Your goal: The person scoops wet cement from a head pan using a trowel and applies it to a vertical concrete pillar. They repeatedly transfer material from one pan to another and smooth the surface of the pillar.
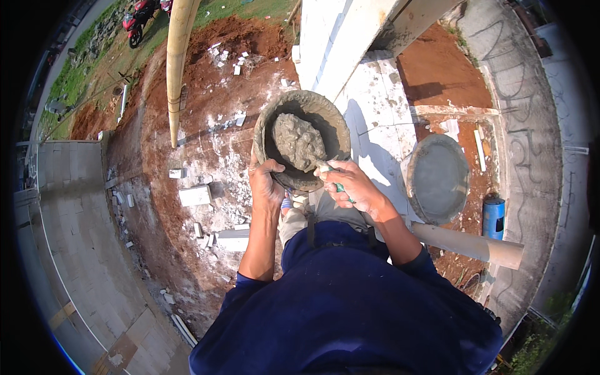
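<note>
A round bucket [342,122] crusted with cement stands out in front of my body, high above the ground. Wet grey mortar [296,140] is heaped inside it. My left hand [265,182] grips the bucket's near left side, thumb over the rim and fingers hidden beneath. At the near right rim, my right hand [354,185] is closed round the green handle of a trowel [340,187]. The trowel's blade is not plain to see; its front end meets the mortar.
A white block wall [381,128] and a pale column [337,37] rise just beyond the bucket. To the right are a tub of grey water [439,178], a blue drum [493,219] and a thick pole [469,242]. A bamboo pole [177,69] hangs at left; broken blocks [195,196] litter the ground.
</note>
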`<action>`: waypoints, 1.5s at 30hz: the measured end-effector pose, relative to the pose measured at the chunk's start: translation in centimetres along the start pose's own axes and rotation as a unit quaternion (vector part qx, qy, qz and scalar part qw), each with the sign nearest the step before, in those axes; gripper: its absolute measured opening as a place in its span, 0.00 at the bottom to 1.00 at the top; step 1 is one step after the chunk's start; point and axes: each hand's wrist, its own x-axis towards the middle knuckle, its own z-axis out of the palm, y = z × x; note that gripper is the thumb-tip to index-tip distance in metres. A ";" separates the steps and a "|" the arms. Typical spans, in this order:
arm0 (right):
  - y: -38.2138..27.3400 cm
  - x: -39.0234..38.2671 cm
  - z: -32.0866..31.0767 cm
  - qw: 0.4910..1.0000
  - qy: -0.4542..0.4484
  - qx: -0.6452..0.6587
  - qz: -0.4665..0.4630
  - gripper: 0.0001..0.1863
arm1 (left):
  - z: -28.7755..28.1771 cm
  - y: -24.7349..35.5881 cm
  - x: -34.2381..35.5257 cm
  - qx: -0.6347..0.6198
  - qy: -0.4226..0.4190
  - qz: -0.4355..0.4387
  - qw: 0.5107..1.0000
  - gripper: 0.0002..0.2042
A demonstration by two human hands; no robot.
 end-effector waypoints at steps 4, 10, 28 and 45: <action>-2.1 -2.1 -1.5 0.997 0.059 0.056 -0.007 0.14 | -0.5 -2.1 1.1 -0.018 -0.009 -0.042 0.999 0.42; -6.9 -3.7 -5.0 0.980 0.132 0.103 -0.106 0.13 | -1.4 -3.8 1.1 -0.018 -0.024 -0.069 0.997 0.42; -20.3 12.2 -11.7 0.647 0.548 -0.288 -0.444 0.18 | -1.0 -1.7 -0.2 0.021 0.014 -0.034 0.999 0.45; 2.0 3.6 2.4 0.773 0.249 -0.557 -0.172 0.20 | 1.5 1.9 -1.4 0.113 -0.102 0.006 0.988 0.40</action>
